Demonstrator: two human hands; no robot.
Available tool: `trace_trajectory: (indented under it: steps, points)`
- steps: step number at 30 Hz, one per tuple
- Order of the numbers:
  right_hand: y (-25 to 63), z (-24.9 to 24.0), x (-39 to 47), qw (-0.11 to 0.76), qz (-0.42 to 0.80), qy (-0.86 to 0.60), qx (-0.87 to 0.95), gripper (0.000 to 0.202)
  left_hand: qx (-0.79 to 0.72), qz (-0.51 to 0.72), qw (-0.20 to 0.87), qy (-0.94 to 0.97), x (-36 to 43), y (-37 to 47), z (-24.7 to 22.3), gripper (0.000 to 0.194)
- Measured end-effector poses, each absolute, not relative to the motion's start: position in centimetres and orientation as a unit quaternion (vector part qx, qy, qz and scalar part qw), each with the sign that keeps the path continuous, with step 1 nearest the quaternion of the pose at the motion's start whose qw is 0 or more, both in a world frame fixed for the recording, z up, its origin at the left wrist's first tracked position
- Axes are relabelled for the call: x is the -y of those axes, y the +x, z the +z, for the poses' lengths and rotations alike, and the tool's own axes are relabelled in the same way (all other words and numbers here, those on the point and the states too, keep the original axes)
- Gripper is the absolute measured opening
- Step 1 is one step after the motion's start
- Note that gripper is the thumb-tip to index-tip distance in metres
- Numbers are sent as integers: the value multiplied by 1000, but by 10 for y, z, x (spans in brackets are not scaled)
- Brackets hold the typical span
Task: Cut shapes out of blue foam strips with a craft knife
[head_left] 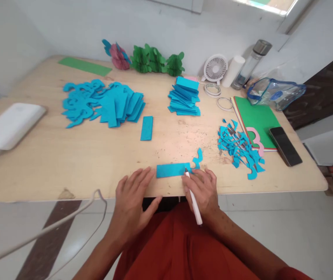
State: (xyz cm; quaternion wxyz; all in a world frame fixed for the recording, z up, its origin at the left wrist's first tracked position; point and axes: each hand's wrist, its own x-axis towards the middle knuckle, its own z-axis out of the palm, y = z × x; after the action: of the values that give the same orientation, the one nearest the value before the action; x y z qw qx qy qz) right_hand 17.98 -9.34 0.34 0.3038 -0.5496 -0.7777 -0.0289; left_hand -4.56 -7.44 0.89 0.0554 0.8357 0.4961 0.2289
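Observation:
A blue paper strip (170, 170) lies flat near the table's front edge. My right hand (203, 190) grips a white pen (195, 204), its dark tip at the strip's right end. Just above that end is a small curved blue piece (198, 157). My left hand (134, 198) rests at the table edge left of the strip, fingers spread and holding nothing. Another blue strip (147, 128) lies farther back. Behind it to the left are piled blue strips (120, 105) and curvy blue cutouts (80, 101); a stack of folded blue paper (184, 97) stands at the back middle.
Blue scraps (238, 144) lie right, beside a green sheet (255, 120), a pink cutout (255, 140) and a phone (285, 146). Along the back are green paper shapes (156, 60), a fan (215, 68) and a bottle (251, 64). A white power bank (11, 124) sits left.

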Motion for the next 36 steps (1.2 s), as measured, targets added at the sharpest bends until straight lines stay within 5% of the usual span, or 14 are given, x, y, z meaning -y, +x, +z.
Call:
trace_trajectory:
  steps: [4, 14, 22, 30, 36]
  points:
    - [177, 9, 93, 339, -15, -549, 764, 31, -477, 254, 64, 839, 47, -31, 17, 30]
    - [189, 12, 92, 429, 2, -572, 699, 33, -507, 195, 93, 835, 20, -13, 26, 7]
    - [189, 22, 91, 453, 155, -626, 616, 31, -539, 330, 304, 713, 36, -11, 33, 20]
    - [180, 38, 83, 602, 374, -597, 375, 34, -493, 381, 535, 571, 54, 29, 43, 21]
    - [183, 40, 75, 622, 369, -614, 315, 29, -474, 391, 492, 616, 65, 48, 45, 15]
